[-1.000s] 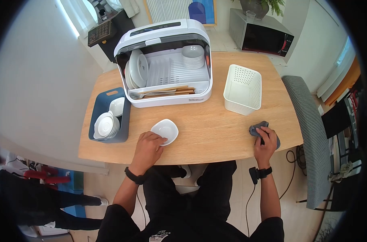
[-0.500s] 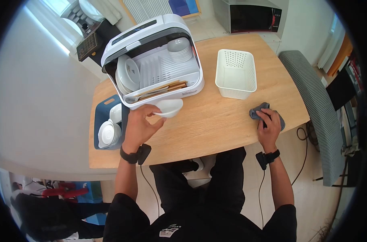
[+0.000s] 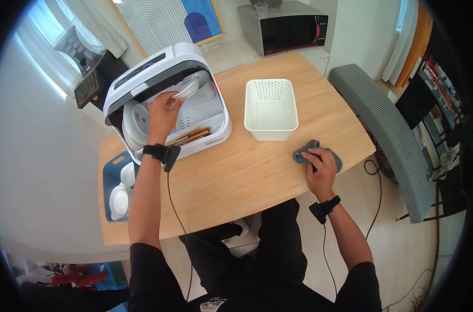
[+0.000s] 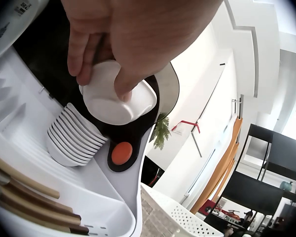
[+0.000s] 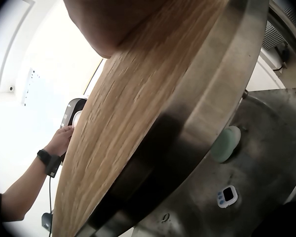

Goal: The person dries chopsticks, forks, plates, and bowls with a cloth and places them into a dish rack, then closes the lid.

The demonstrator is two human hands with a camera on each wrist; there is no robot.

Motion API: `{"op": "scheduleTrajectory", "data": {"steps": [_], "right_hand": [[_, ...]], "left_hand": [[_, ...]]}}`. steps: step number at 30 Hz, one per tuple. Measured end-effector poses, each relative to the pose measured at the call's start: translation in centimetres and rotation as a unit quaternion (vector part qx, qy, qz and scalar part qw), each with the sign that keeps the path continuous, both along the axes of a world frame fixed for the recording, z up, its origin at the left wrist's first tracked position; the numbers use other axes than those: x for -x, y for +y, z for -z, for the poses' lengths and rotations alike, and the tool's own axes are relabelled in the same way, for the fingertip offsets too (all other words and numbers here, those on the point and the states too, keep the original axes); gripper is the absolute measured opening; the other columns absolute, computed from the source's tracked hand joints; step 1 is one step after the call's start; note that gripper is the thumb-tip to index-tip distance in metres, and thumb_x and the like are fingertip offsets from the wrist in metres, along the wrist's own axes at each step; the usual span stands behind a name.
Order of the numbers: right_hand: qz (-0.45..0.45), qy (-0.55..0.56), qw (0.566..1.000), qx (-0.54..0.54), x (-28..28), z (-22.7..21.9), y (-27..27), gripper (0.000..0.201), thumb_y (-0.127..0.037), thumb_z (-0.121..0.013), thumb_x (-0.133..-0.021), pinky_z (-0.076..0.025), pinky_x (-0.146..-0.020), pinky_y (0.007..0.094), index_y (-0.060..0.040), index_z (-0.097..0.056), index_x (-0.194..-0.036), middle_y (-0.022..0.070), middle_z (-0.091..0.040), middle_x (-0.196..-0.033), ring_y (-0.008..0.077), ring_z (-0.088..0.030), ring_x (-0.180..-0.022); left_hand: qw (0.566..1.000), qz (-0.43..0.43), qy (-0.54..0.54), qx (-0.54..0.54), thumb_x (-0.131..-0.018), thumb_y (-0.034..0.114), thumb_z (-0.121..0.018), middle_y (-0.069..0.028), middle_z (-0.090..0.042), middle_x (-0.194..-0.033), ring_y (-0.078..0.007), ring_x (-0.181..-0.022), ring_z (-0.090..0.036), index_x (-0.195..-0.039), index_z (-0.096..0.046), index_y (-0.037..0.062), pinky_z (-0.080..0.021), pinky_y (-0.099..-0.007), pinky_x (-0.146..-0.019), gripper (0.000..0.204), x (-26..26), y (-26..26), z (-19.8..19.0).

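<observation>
My left hand (image 3: 162, 117) reaches inside the open white dish dryer (image 3: 223, 127), pinching a small white bowl (image 3: 187, 89) between thumb and fingers. In the left wrist view the held bowl (image 4: 111, 98) is tipped, its underside showing, above a stack of nested white bowls (image 4: 71, 138). That stack (image 3: 208, 92) stands at the dryer's right end in the head view. On the table's right part, my right hand (image 3: 321, 172) rests on a bunched grey cloth (image 3: 300, 153) with its fingers lying over it. In the right wrist view only the heel of that hand (image 5: 113, 24) shows.
White plates (image 3: 137, 125) stand at the dryer's left end, and wooden-handled cutlery (image 3: 197, 134) lies in its front tray. A blue bin (image 3: 109, 177) with white dishes is at the table's left. The white perforated basket (image 3: 270, 127) stands right of the dryer.
My left hand has lifted the white bowl off the table and carried it up into the dryer, near the stack. My right hand stays on the cloth. The head view has shifted.
</observation>
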State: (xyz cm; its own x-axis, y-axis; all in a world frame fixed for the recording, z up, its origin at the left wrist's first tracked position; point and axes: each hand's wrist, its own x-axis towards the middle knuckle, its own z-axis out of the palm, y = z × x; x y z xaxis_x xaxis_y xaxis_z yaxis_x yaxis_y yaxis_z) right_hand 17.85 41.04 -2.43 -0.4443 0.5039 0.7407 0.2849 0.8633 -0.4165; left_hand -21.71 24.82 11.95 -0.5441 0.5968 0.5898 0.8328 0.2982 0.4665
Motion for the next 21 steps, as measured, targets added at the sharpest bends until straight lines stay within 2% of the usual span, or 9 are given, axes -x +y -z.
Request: {"op": "scheduleTrajectory", "data": {"steps": [8,10,14,21], "right_hand": [[0.001,-0.010,1.000,-0.010,0.0,0.1,0.2,0.036,0.008,-0.069,-0.069,-0.051,-0.080,0.0402,-0.0121,-0.074,-0.098,0.0079,-0.068,-0.103,0.0299,-0.064,-0.094],[0.000,-0.007,1.000,-0.007,0.1,0.1,0.2,0.035,0.008,-0.069,-0.069,-0.050,-0.080,0.0399,-0.0120,-0.074,-0.098,0.0078,-0.068,-0.103,0.0298,-0.064,-0.094],[0.002,-0.012,1.000,-0.006,0.0,0.1,0.1,0.035,0.008,-0.068,-0.070,-0.050,-0.080,0.0399,-0.0120,-0.074,-0.098,0.0075,-0.068,-0.103,0.0296,-0.064,-0.094],[0.004,-0.006,1.000,0.004,0.1,0.2,0.0,0.034,0.008,-0.067,-0.071,-0.050,-0.080,0.0402,-0.0119,-0.075,-0.098,0.0075,-0.068,-0.103,0.0299,-0.064,-0.094]], "left_hand": [[0.997,-0.021,0.054,0.053,-0.087,0.022,-0.074,-0.0176,-0.073,-0.098,-0.0300,-0.088,-0.071,-0.103,-0.076,0.0043,-0.055,-0.0394,-0.080,0.024,3.3,3.9,1.7],[0.996,-0.027,0.063,0.064,-0.087,0.021,-0.073,-0.0170,-0.073,-0.099,-0.0337,-0.092,-0.070,-0.103,-0.076,0.0069,-0.054,-0.0414,-0.084,0.022,4.0,4.6,2.2],[0.998,-0.014,0.057,0.031,-0.087,0.018,-0.072,-0.0171,-0.073,-0.101,-0.0363,-0.096,-0.069,-0.102,-0.076,0.0070,-0.054,-0.0426,-0.087,0.019,4.6,5.3,3.3],[0.995,0.003,0.069,0.076,-0.086,0.014,-0.071,-0.0175,-0.071,-0.115,-0.0364,-0.104,-0.067,-0.108,-0.074,0.0063,-0.052,-0.0429,-0.095,0.023,5.0,5.4,4.4]]}}
